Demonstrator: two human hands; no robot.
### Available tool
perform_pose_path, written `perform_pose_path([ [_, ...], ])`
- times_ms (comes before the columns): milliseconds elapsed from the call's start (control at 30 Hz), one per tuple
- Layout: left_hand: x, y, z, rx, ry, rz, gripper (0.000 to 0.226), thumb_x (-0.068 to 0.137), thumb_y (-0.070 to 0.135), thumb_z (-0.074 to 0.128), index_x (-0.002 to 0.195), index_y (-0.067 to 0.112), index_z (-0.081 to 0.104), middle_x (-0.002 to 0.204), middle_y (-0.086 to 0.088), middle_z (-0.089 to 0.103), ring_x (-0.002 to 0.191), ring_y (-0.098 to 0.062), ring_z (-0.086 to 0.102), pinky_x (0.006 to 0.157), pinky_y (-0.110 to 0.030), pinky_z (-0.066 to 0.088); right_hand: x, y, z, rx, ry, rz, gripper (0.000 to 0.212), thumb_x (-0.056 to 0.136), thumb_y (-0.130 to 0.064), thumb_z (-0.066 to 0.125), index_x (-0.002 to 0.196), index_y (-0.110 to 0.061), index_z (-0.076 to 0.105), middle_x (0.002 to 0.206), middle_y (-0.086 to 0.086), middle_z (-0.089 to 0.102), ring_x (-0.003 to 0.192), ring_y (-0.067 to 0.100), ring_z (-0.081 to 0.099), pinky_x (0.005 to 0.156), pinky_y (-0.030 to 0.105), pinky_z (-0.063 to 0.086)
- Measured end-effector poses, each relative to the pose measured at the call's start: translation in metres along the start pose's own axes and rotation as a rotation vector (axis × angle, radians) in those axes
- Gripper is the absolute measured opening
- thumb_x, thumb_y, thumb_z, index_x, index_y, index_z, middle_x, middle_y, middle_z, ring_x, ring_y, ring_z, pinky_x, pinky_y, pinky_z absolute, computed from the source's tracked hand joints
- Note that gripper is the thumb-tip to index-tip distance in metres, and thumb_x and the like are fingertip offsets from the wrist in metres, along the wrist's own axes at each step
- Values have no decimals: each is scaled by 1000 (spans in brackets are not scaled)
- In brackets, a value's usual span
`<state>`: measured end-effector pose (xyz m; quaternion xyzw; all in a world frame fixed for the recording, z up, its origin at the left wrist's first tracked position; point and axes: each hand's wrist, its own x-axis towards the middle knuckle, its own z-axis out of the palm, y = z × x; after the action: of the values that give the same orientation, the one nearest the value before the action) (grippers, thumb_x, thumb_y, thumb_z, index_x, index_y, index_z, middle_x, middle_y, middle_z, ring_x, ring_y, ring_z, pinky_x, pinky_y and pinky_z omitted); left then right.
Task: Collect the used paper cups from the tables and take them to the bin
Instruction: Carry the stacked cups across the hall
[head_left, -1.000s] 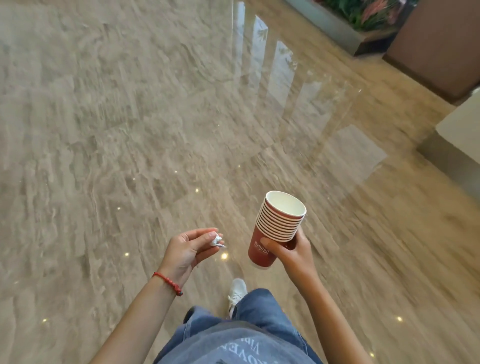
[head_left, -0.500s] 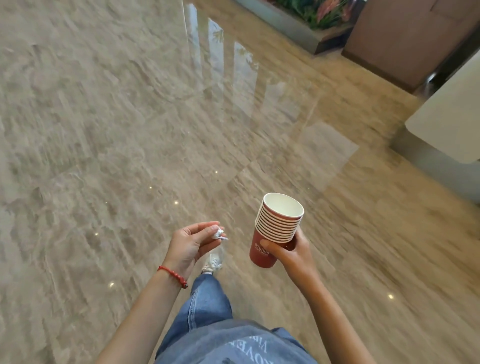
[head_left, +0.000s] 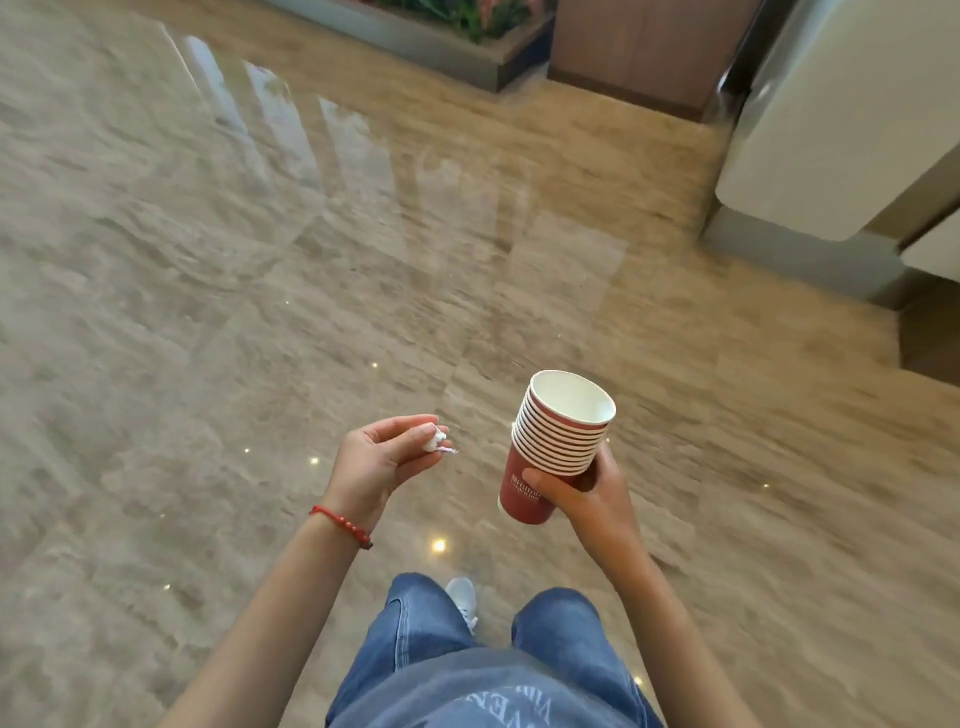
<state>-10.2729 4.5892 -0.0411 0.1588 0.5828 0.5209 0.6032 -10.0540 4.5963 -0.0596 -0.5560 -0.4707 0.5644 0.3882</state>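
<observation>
My right hand (head_left: 587, 493) grips a stack of several red paper cups (head_left: 556, 441) with white insides, tilted a little to the left, low in the middle of the view. My left hand (head_left: 379, 462), with a red bead bracelet on the wrist, pinches a small crumpled white scrap (head_left: 435, 440) between thumb and fingertips. The two hands are apart, held in front of my waist above the floor. No bin shows in the view.
A glossy beige stone floor (head_left: 260, 260) stretches ahead. A white rounded seat on a grey base (head_left: 831, 156) stands at the right. At the top are a grey planter with plants (head_left: 441, 41) and a brown wooden panel (head_left: 639, 47). My jeans and a white shoe show below.
I have walked forward and turned; the planter, the wooden panel and the white seat have slid closer and leftwards. Both hands keep the same hold.
</observation>
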Motion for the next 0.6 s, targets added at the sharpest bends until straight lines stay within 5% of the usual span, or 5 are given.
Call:
perform_pose_path([
  [600,187,63,150,102,-199,-103,9,81,-4,61,83,1,68,74,-10,74,68,-18,71,59,-20,56,180,-26,-72,120,301,-15,50,66,2,80,108,-13,56,99,1,69,86,3,66,70,16,52],
])
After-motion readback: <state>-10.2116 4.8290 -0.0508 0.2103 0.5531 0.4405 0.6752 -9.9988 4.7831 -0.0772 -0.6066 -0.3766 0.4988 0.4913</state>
